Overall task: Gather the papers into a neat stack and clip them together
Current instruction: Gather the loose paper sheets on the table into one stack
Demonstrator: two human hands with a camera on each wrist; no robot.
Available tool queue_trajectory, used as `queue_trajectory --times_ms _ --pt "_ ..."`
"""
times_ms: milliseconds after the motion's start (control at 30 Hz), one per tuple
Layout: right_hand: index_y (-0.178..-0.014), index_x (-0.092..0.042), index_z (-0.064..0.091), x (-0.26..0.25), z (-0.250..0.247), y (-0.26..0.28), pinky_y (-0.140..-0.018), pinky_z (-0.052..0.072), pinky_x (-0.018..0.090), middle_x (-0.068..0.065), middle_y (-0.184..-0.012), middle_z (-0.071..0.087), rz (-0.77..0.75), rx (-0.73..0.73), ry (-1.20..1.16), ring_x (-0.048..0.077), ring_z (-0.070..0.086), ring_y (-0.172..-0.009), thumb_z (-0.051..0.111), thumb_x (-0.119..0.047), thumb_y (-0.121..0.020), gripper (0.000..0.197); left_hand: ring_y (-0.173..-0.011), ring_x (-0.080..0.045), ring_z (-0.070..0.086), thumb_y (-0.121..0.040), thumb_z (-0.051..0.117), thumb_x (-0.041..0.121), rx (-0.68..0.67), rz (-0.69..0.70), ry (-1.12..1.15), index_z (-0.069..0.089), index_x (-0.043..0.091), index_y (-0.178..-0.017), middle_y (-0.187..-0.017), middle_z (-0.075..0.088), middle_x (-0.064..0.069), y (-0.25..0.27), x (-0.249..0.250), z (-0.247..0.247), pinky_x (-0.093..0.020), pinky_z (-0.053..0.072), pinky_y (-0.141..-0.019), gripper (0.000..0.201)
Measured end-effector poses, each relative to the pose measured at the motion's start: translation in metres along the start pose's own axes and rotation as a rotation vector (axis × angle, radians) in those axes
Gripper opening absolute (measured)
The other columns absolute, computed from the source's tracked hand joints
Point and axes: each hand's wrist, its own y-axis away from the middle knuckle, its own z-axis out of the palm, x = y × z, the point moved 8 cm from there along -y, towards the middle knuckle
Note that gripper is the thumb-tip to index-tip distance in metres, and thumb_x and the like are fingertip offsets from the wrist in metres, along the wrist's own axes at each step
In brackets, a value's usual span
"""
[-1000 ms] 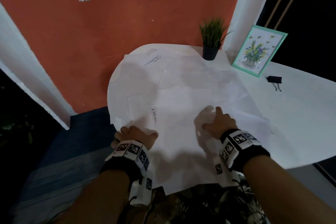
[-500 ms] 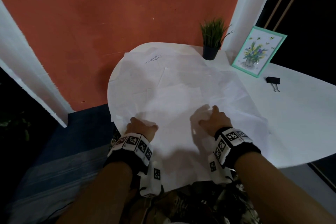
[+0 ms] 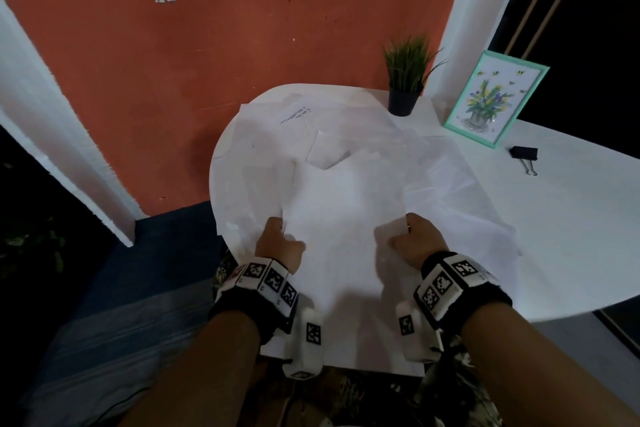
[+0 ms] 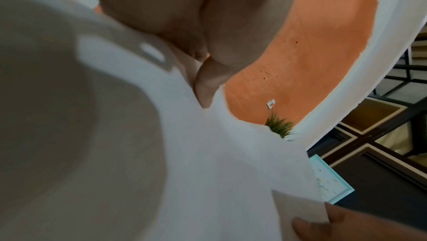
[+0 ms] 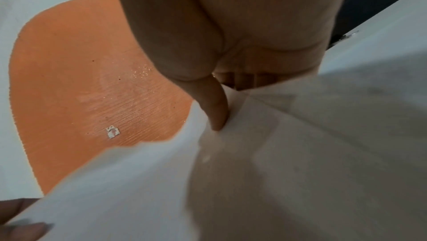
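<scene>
While both hands, left hand [image 3: 278, 246] and right hand [image 3: 417, 243], grip papers [image 3: 346, 204], long axis apparently points away.

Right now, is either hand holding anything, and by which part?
Both hold the papers: the left hand grips their left side edge, the right hand their right side edge, thumbs on top.

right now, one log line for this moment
left hand grips papers | right hand grips papers | binder clip untouched on table
</scene>
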Motion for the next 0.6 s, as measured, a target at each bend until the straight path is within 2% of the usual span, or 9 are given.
queue_trajectory --times_ms 67,133,167,200,233,300,333,500,600 --pt "-0.111 -0.004 0.058 0.004 -0.009 -0.001 -0.093 0.045 0.036 0.013 -0.117 0.060 -0.019 0.044 -0.110 0.031 0.056 -0.111 0.055 -0.006 -0.084 0.027 -0.081 -0.023 0.049 -0.084 0.062 0.000 -0.004 0.094 0.064 0.045 0.010 -0.108 -0.077 0.047 0.001 0.000 0.009 -0.005 -0.026 0.040 -0.068 0.031" --pt "-0.091 -0.002 0.057 0.007 -0.016 0.001 -0.068 0.051 0.037 0.011 -0.085 0.064 -0.041 0.038 -0.422 0.026 0.061 -0.081 0.055 0.002 -0.083 0.010 -0.082 -0.022 0.050 -0.083 0.060 -0.007 -0.017 0.183 0.155 0.046 0.009 -0.101 -0.079 0.052 -0.001 0.000 0.021 -0.009 -0.023 0.041 -0.064 0.028" --pt "-0.091 -0.003 0.056 0.008 -0.018 0.005 -0.058 0.049 0.031 0.008 -0.074 0.065 -0.030 0.003 -0.598 0.023 0.061 -0.069 0.058 0.003 -0.082 0.011 -0.083 -0.021 0.051 -0.082 0.060 -0.009 -0.030 0.216 0.213 0.047 0.008 -0.102 -0.084 0.055 -0.003 0.001 0.028 -0.011 -0.019 0.043 -0.065 0.030" --pt "-0.096 -0.005 0.057 0.010 -0.019 0.007 -0.058 0.050 0.028 0.005 -0.074 0.068 -0.025 -0.045 -0.744 0.019 0.063 -0.066 0.061 0.001 -0.083 0.015 -0.082 -0.021 0.052 -0.080 0.062 -0.010 -0.039 0.241 0.282 0.048 0.007 -0.105 -0.089 0.055 -0.005 0.001 0.034 -0.013 -0.014 0.045 -0.066 0.034" --pt "-0.104 -0.005 0.059 0.011 -0.018 0.009 -0.067 0.053 0.030 0.006 -0.085 0.072 -0.029 -0.108 -0.829 0.019 0.068 -0.075 0.065 -0.004 -0.082 0.024 -0.081 -0.018 0.053 -0.075 0.065 -0.009 -0.053 0.261 0.363 0.049 0.006 -0.108 -0.091 0.057 -0.004 0.003 0.041 -0.015 -0.014 0.046 -0.069 0.039" --pt "-0.118 -0.007 0.060 0.007 -0.015 0.017 -0.089 0.051 0.039 0.010 -0.109 0.071 -0.069 -0.216 -0.834 0.027 0.067 -0.100 0.071 -0.014 -0.073 0.047 -0.084 -0.020 0.057 -0.071 0.064 -0.006 -0.106 0.248 0.535 0.050 0.009 -0.109 -0.093 0.061 -0.003 0.007 0.050 -0.012 -0.028 0.049 -0.079 0.043" --pt "-0.120 -0.008 0.060 0.004 -0.017 0.020 -0.091 0.050 0.040 0.011 -0.112 0.070 -0.108 -0.212 -0.819 0.028 0.066 -0.103 0.071 -0.014 -0.069 0.053 -0.087 -0.023 0.059 -0.076 0.061 -0.008 -0.137 0.224 0.604 0.050 0.011 -0.111 -0.095 0.063 -0.004 0.009 0.053 -0.008 -0.034 0.049 -0.082 0.041" --pt "-0.110 -0.010 0.060 -0.005 -0.050 0.023 -0.073 0.058 0.032 0.003 -0.092 0.074 -0.250 -0.066 -0.962 0.019 0.070 -0.081 0.055 0.015 -0.083 0.037 -0.112 -0.030 0.059 -0.089 0.057 0.002 -0.181 0.160 0.544 0.050 0.012 -0.125 -0.116 0.064 -0.006 0.011 0.056 0.004 -0.046 0.045 -0.099 0.038" --pt "-0.116 -0.015 0.058 -0.002 -0.048 0.021 -0.093 0.053 0.043 0.005 -0.108 0.071 -0.249 -0.070 -0.798 0.023 0.067 -0.100 0.060 0.001 -0.086 0.034 -0.114 -0.021 0.053 -0.088 0.055 -0.007 -0.148 0.230 0.428 0.047 0.011 -0.133 -0.123 0.057 -0.003 0.013 0.064 0.007 -0.036 0.041 -0.099 0.049"
